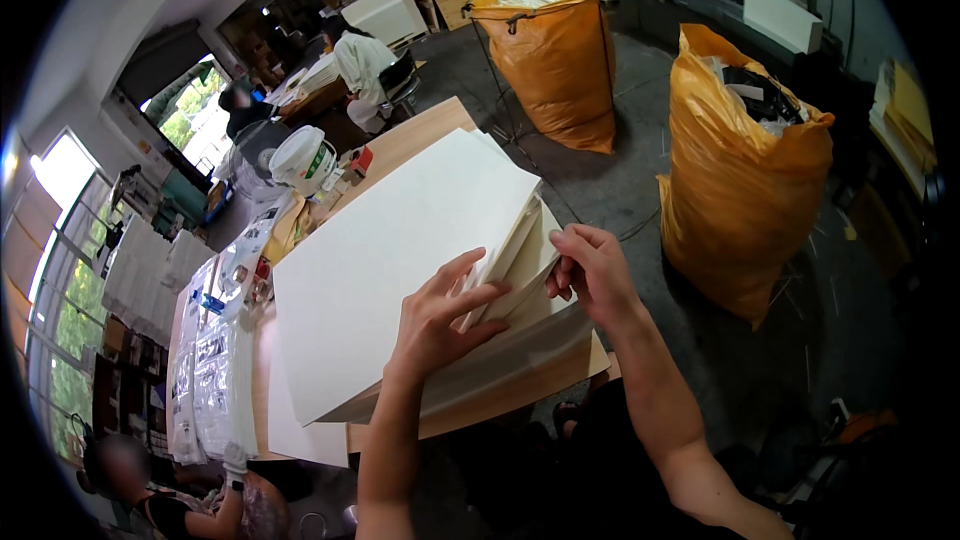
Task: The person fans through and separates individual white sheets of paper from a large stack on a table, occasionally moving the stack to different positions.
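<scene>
Fanning a stack of white boards (400,260) on the table (425,135), the left hand (435,320) lies flat, fingers spread, on top; the right hand (590,270) pinches the lifted edges. Boards look stiff, light singly, heavy stacked; best gripped at edges.

Workshop with grey floor and bright windows

Two stuffed orange sacks (745,175) stand on the grey concrete floor (620,180); daylight pours through windows (190,105) at left, near a white bucket (303,158) on the wooden bench (425,130).
</scene>
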